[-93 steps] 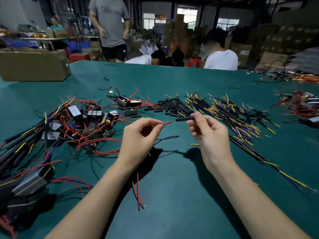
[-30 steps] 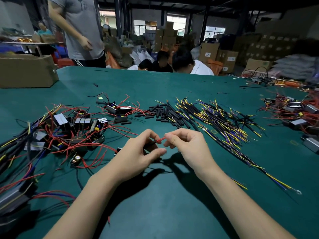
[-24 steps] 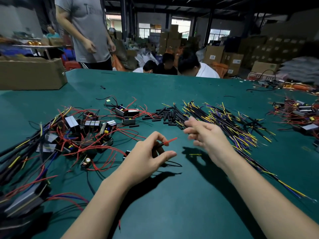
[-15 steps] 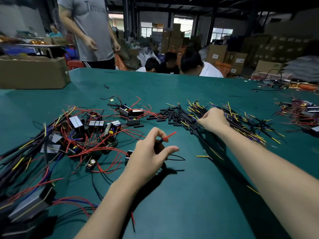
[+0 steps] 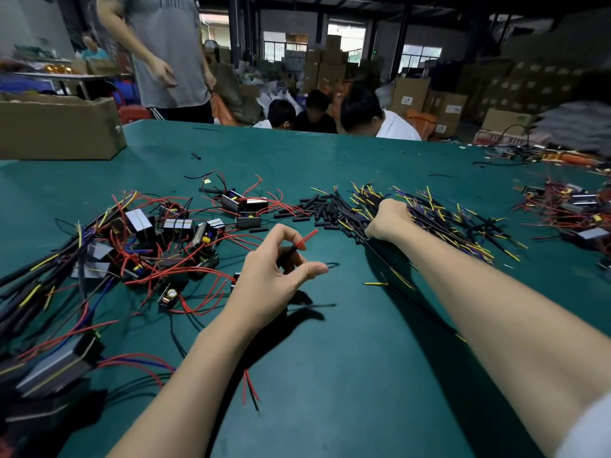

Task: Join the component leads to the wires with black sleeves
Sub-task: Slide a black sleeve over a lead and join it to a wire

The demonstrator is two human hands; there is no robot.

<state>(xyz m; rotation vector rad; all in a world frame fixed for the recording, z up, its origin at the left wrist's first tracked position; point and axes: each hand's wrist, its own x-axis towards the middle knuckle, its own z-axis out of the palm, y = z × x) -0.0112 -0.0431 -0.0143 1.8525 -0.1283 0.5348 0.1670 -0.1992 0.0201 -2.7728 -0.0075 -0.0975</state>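
My left hand [image 5: 271, 269] hovers over the green table [image 5: 330, 375] and pinches a red lead [image 5: 305, 239] with a black sleeve on it; its red tip sticks up to the right. More red leads hang below my left wrist. My right hand [image 5: 388, 219] reaches into the pile of black wires with yellow and blue ends [image 5: 439, 223], fingers curled into the wires. Loose black sleeves [image 5: 317, 209] lie just left of that pile. Components with red leads [image 5: 158, 239] are heaped at the left.
A cardboard box [image 5: 59, 127] stands at the far left of the table. Another heap of components [image 5: 575, 213] lies at the right edge. A person in a grey shirt stands behind the table, and others sit beyond its far edge. A loose yellow-tipped wire [image 5: 377, 283] lies between my arms.
My hands were together at the red lead; my right hand let go and moved right and forward into the wire pile. My left hand kept the sleeved lead.
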